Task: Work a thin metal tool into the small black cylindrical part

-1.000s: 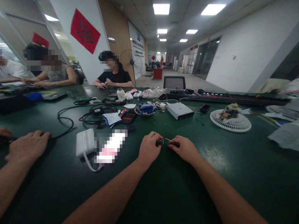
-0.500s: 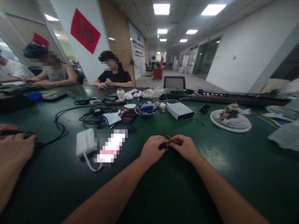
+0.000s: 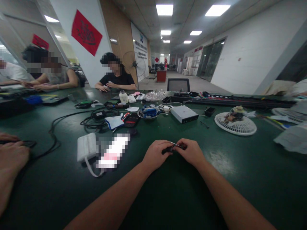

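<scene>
The part is small and dark, and it sits in the left grip, which covers much of it, so its exact shape cannot be told. The tool has a thin, silvery shaft and a dark end; it is held slanting in the right grip, the shaft pointing leftward and away, close by the part, but whether they touch is unclear.

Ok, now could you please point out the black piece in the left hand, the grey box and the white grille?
Black piece (image 3: 167, 149): head view, on its exposed side.
Grey box (image 3: 184, 111): head view, on its top.
White grille (image 3: 243, 128): head view, on its bare slats.
</scene>
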`<state>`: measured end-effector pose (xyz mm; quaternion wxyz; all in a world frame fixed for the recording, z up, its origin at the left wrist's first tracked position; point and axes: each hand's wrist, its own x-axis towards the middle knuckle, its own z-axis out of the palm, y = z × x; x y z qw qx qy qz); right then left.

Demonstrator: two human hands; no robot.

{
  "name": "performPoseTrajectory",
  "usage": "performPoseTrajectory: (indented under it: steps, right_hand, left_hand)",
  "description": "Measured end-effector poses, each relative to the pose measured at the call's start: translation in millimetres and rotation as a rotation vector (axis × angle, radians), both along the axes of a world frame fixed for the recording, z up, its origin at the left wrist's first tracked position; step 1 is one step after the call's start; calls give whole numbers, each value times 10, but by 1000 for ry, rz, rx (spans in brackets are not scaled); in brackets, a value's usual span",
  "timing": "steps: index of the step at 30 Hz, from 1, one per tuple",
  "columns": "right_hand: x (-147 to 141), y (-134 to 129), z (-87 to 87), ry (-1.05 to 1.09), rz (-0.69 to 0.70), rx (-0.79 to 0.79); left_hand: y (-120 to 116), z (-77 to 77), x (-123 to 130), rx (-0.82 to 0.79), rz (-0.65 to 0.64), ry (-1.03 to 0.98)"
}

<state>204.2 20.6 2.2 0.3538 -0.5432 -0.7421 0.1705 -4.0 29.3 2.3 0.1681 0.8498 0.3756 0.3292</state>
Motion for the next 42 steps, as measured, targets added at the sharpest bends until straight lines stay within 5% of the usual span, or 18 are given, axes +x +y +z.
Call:
performPoseTrajectory:
  steps: [13,24,38,42]
  right_hand:
    - [16,20,-65,41,33,-55]
    - [0,20,-36,-4,27,117]
    - [-18,-30,11,-114,144,84]
    - [-24,-31,19,-102,78,111]
  left_hand:
    - [-14,30,37,4,-33,101]
    - [5,0,0,43,336,-38]
    - [-14,14,17,70,232,18]
    - [-23,11,31,85,216,35]
